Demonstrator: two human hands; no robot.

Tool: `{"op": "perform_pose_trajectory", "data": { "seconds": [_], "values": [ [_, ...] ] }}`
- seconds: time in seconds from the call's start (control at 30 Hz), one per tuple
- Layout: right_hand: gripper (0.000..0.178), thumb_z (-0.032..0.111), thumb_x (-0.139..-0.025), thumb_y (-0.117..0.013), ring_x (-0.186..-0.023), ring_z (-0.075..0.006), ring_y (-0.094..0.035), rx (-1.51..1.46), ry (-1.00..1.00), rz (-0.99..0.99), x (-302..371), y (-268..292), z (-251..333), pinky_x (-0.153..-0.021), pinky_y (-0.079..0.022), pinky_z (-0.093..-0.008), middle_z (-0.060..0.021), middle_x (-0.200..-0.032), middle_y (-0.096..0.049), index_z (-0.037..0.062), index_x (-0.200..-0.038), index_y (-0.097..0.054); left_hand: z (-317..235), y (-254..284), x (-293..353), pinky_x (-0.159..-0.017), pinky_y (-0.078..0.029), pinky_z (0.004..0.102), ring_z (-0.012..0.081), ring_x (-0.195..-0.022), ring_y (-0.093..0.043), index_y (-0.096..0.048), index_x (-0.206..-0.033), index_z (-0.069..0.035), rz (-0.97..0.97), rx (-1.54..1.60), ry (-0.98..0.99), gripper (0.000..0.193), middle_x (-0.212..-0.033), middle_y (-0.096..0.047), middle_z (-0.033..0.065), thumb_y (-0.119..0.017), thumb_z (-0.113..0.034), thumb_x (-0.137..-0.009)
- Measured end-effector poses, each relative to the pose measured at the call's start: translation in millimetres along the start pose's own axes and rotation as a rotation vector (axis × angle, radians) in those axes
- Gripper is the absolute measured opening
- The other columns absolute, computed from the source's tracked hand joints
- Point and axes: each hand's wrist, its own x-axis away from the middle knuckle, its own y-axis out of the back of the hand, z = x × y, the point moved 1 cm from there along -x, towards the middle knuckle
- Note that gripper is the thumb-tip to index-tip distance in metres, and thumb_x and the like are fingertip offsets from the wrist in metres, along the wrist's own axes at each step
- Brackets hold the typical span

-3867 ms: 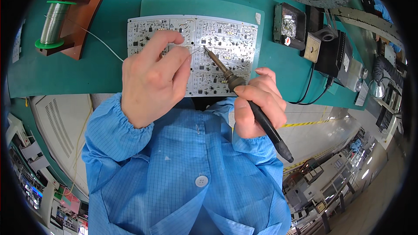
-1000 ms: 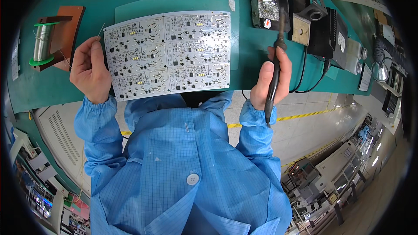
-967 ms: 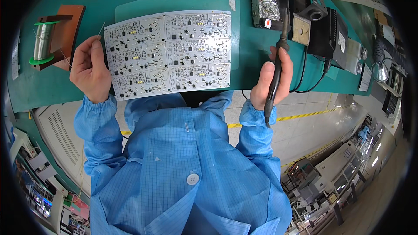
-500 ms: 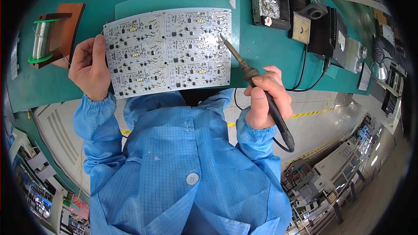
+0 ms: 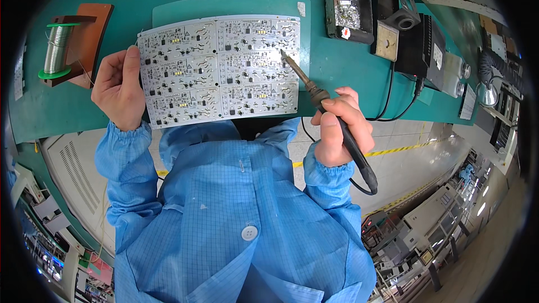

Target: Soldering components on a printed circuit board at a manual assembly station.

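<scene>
A white panel of circuit boards [image 5: 218,70], populated with small parts, lies tilted slightly at the near edge of the green mat. At its left edge my left hand [image 5: 120,87] is closed, thumb uppermost, gripping the panel's rim. In my right hand [image 5: 345,126] is a soldering iron [image 5: 351,140], held like a pen, its dark handle running down past the palm. The iron's tip sits over the upper right part of the panel; whether it touches a joint cannot be made out.
A solder wire spool [image 5: 58,50] on a brown stand is at the left. To the right are a black tray of solder scraps [image 5: 347,14], an iron holder [image 5: 401,14] with a sponge [image 5: 387,41], and a black soldering station [image 5: 424,50]. A cable [image 5: 387,95] trails along the table.
The iron's tip has shifted a little to the left and nearer over the panel. The whole view has moved slightly; my left hand keeps its hold.
</scene>
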Motion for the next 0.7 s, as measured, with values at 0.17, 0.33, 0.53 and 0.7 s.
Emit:
{"op": "perform_pose_trajectory", "data": {
  "seconds": [0.17, 0.33, 0.53, 0.7],
  "values": [
    [0.018, 0.012, -0.076, -0.057, -0.051, -0.016, -0.052, 0.013, 0.007, -0.001, 2, 2, 0, -0.082, -0.042, -0.0431, -0.0083, -0.052, -0.054, -0.0023, -0.087, -0.061, 1, 1, 1, -0.06, -0.043, 0.0171, 0.0047, -0.065, -0.055, -0.063, -0.086, 0.003, -0.001, -0.012, 0.023, 0.013, -0.074, -0.063, 0.0027, -0.067, -0.01, -0.084],
    [0.026, 0.014, -0.081, -0.054, -0.066, -0.0188, -0.057, 0.0, 0.037, -0.069, 5, 15, -7, -0.084, -0.042, -0.0422, -0.0138, -0.068, -0.06, -0.0054, -0.097, -0.058, 2, 3, 2, -0.061, -0.043, 0.0176, 0.0054, -0.067, -0.055, -0.063, -0.089, 0.003, -0.016, 0.021, 0.021, 0.011, -0.076, -0.063, 0.003, -0.063, -0.007, -0.086],
    [0.037, 0.017, -0.088, -0.053, -0.099, -0.025, -0.057, 0.25, -0.077, -0.177, -1, 2, -33, -0.089, -0.043, -0.0346, -0.0202, -0.105, -0.06, -0.0053, -0.117, -0.051, 3, 5, 1, -0.064, -0.043, 0.0181, 0.0061, -0.072, -0.055, -0.063, -0.092, 0.004, -0.001, 0.013, 0.005, 0.01, -0.082, -0.063, 0.0037, -0.057, -0.002, -0.087],
    [0.036, 0.018, -0.09, -0.055, -0.1, -0.0217, -0.058, 0.345, -0.1, -0.064, -3, 3, -47, -0.088, -0.043, -0.0308, -0.019, -0.107, -0.062, -0.0042, -0.118, -0.052, 6, 7, 0, -0.064, -0.042, 0.0183, 0.0062, -0.073, -0.055, -0.063, -0.093, 0.004, -0.005, 0.027, 0.034, 0.011, -0.084, -0.063, 0.0039, -0.055, -0.001, -0.087]
  ]
}}
